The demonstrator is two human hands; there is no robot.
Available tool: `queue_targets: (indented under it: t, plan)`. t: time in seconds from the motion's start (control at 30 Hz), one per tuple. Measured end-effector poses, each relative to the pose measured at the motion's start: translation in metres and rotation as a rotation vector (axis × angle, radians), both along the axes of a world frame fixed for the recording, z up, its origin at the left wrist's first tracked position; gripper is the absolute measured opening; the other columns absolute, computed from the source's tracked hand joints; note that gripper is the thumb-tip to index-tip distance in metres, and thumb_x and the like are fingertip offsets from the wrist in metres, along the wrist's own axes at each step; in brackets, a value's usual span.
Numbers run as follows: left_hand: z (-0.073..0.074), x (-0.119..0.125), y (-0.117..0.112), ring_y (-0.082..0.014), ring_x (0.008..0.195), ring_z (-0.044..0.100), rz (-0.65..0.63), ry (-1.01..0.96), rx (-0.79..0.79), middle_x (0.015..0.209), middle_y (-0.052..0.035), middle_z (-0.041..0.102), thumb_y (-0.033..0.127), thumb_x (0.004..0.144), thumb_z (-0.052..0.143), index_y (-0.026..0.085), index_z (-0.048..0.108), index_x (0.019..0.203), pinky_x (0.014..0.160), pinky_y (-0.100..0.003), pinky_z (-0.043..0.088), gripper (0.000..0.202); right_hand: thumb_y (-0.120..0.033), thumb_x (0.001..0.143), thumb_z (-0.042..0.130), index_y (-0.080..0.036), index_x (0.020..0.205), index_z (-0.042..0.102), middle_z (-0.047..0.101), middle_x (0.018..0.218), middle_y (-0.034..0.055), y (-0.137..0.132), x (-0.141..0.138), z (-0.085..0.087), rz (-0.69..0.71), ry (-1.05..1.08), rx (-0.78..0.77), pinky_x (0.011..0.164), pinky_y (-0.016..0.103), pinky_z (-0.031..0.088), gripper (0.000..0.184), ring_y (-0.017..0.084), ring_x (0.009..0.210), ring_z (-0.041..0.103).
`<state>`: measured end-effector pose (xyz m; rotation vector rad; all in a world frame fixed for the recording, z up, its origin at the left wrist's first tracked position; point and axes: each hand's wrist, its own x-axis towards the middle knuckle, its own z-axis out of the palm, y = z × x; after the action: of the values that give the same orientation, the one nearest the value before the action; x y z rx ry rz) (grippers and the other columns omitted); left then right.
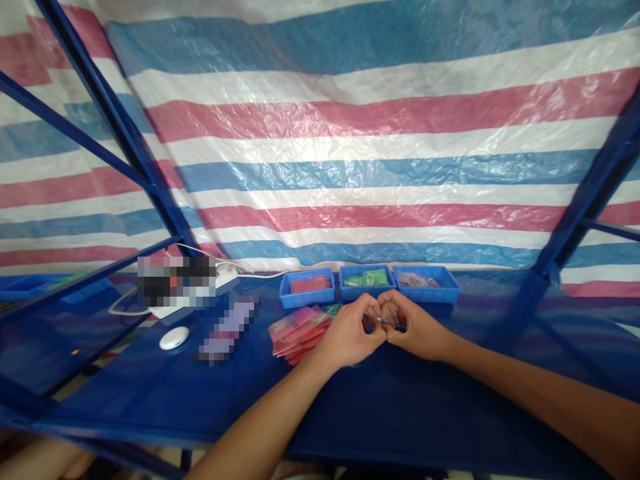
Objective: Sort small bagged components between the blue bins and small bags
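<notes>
My left hand (350, 331) and my right hand (413, 328) meet above the blue table (380, 400), fingers curled and pinched together around a small metallic piece (383, 321) held between them. What that piece is I cannot make out. A stack of red flat packets (299, 331) lies just left of my left hand. Behind the hands stand three blue trays: one with red items (307, 288), one with green items (367, 280), one with pale small parts (425, 281).
A white round object (174, 337) and a white cable (131, 308) lie on the table's left part. Blue metal frame bars (120, 127) rise at left and right. A striped red, white and blue tarp (370, 147) hangs behind.
</notes>
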<state>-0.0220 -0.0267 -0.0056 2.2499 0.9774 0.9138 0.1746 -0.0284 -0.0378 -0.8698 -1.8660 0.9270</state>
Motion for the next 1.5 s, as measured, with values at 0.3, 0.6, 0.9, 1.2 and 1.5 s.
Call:
queue_targets:
  t: [0.3,0.6,0.9,1.2,1.5]
  plan:
    - [-0.004,0.000,0.006,-0.0137,0.078,0.063,0.021,-0.065,0.016,0.089,0.0017,0.065,0.012,0.080,0.061,0.022,0.057,0.102,0.072,-0.025,0.048,0.024,-0.030,0.088,0.072,-0.026,0.125,0.057,0.069,0.095,0.0015,0.008,0.003,-0.009,0.020,0.080,-0.075,0.077,0.031,0.058,0.040,0.019,0.083,0.068]
    - [-0.011,-0.001,0.013,-0.0131,0.083,0.067,0.015,-0.188,-0.081,0.099,-0.0024,0.066,0.015,0.088,0.062,0.022,0.053,0.113,0.072,-0.024,0.054,0.027,-0.040,0.088,0.075,-0.026,0.125,0.055,0.069,0.086,0.0001,0.010,0.003,-0.009,0.024,0.224,-0.174,0.072,0.034,0.062,0.044,0.018,0.073,0.070]
    - [-0.009,-0.005,0.015,-0.0142,0.089,0.068,0.062,-0.179,0.036,0.111,-0.0068,0.063,0.016,0.090,0.064,0.019,0.065,0.103,0.074,-0.025,0.055,0.014,-0.042,0.084,0.081,-0.025,0.110,0.056,0.071,0.087,0.0002,0.024,0.009,-0.014,-0.116,0.314,-0.162,0.067,0.032,0.062,0.040,0.016,0.067,0.069]
    - [-0.010,-0.004,0.013,-0.0158,0.092,0.068,0.025,-0.138,0.032,0.120,-0.0079,0.065,0.025,0.087,0.074,0.020,0.073,0.109,0.079,-0.026,0.059,0.023,-0.044,0.084,0.082,-0.023,0.104,0.064,0.075,0.092,0.0032,0.018,0.007,-0.008,-0.053,0.325,-0.188,0.081,0.036,0.063,0.034,0.020,0.082,0.075]
    - [-0.006,-0.007,0.013,-0.0189,0.096,0.070,0.059,-0.098,0.068,0.109,-0.0073,0.072,0.026,0.096,0.062,0.021,0.076,0.107,0.082,-0.028,0.057,0.019,-0.050,0.093,0.070,-0.022,0.106,0.073,0.075,0.096,0.0057,0.007,0.004,0.001,-0.102,0.149,-0.084,0.076,0.036,0.063,0.031,0.020,0.080,0.071]
